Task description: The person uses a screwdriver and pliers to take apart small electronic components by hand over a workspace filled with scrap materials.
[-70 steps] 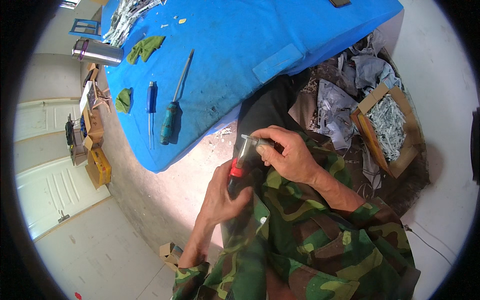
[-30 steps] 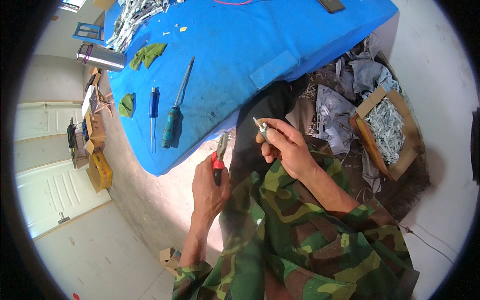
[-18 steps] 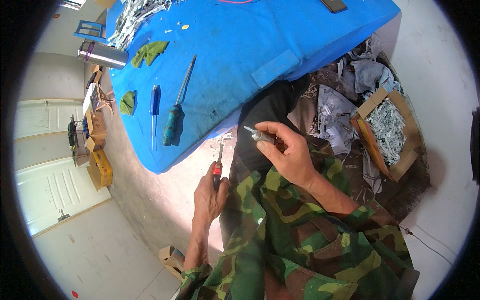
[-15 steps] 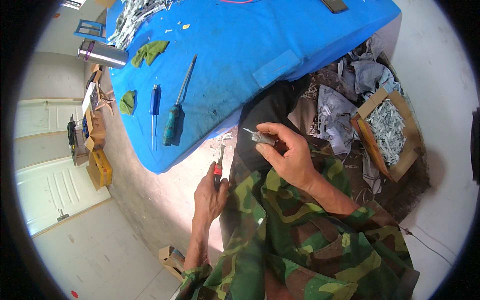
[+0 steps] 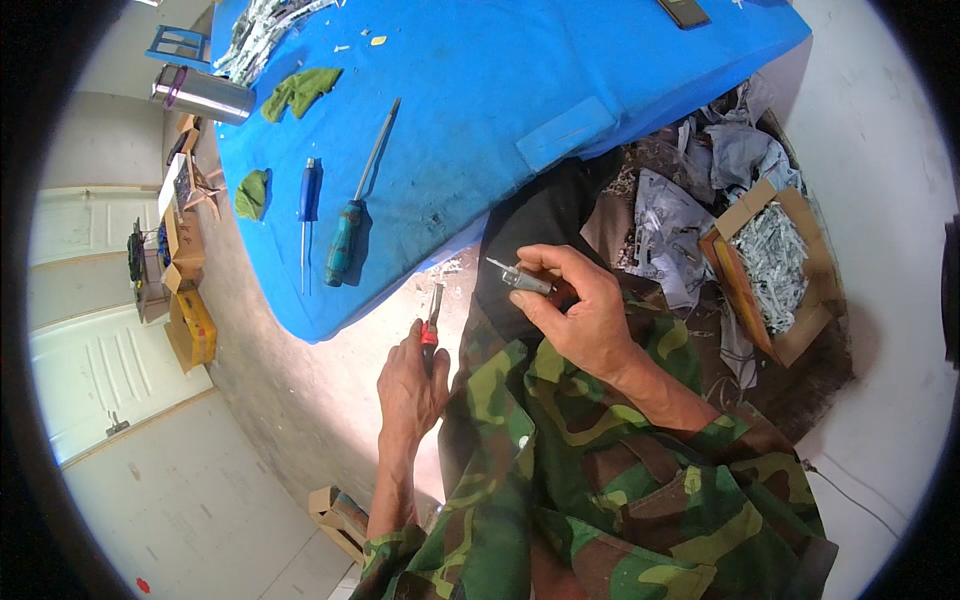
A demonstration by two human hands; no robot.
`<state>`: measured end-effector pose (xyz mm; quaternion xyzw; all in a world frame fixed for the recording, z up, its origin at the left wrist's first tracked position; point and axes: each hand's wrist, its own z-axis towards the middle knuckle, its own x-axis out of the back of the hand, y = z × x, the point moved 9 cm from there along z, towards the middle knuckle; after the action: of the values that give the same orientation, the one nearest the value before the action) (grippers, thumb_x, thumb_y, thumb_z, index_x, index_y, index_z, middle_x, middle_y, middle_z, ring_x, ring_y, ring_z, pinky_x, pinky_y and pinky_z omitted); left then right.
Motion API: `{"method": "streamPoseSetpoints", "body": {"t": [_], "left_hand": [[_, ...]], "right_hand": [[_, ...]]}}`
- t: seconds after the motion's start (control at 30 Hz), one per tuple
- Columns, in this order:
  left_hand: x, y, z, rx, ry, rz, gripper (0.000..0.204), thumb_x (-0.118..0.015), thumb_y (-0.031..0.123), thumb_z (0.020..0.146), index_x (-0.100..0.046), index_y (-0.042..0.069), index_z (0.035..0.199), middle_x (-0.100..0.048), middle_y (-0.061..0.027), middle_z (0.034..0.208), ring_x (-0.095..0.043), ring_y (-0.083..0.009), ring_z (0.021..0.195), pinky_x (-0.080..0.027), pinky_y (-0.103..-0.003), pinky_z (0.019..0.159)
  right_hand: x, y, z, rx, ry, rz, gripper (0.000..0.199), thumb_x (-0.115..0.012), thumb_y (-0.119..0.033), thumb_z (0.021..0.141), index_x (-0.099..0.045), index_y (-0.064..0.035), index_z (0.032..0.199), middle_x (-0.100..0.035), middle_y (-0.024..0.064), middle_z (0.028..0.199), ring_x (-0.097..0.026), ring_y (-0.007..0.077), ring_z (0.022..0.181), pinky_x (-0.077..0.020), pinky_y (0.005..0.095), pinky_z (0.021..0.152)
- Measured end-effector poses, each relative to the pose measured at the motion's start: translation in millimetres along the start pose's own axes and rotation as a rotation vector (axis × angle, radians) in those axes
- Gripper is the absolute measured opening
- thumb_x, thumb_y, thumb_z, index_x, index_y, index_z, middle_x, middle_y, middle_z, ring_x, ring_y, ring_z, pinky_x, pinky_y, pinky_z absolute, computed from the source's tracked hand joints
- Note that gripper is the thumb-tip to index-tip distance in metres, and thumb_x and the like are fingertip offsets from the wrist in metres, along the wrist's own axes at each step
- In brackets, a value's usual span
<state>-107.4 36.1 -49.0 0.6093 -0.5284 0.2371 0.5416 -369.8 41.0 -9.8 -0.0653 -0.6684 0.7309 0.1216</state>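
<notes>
Off the near edge of the blue-cloth-covered table [image 5: 450, 130], my right hand [image 5: 585, 315] pinches a small silver-grey metal cylinder [image 5: 530, 283], seemingly to leave its thin pale tip [image 5: 496, 263] free. My left hand [image 5: 412, 385] wraps a red-and-black-handled metal tool [image 5: 429, 332].

Head-worn fisheye, left one of the pair, pointing down over the camo jacket [image 5: 640, 500] at the left hand [image 5: 412, 385] and right hand [image 5: 580, 310], pretty close in. It also takes in the blue-covered table [image 5: 470, 110] on the far side and reaches a white door [image 5: 95, 375] way out left.
</notes>
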Motion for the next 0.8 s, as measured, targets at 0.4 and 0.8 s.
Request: {"method": "streamPoseSetpoints", "body": {"t": [0.4, 0.8], "left_hand": [[-8, -13, 1, 0.13, -0.088, -0.073, 0.053, -0.061, 0.027, 0.102, -0.057, -0.005, 0.144, -0.071, -0.0222, 0.09, -0.07, -0.0371, 0.083, -0.054, -0.048, 0.076], [-24, -24, -3, 0.199, -0.119, -0.432, 0.06, -0.061, 0.018, 0.099, -0.048, -0.002, 0.154, -0.068, -0.0156, 0.104, -0.064, -0.0231, 0.087, -0.054, -0.039, 0.081]], "right_hand": [[-6, 17, 0, -0.174, -0.007, 0.067, 0.029, -0.077, -0.007, 0.093, -0.07, 0.0023, 0.12, -0.076, 0.0119, 0.105, -0.074, 0.0172, 0.096, -0.0584, 0.0305, 0.083], [-12, 26, -2, -0.261, -0.035, 0.16, 0.027, -0.074, -0.008, 0.097, -0.07, 0.004, 0.12, -0.075, 0.0063, 0.104, -0.07, 0.0097, 0.095, -0.0565, 0.0262, 0.082]]}}
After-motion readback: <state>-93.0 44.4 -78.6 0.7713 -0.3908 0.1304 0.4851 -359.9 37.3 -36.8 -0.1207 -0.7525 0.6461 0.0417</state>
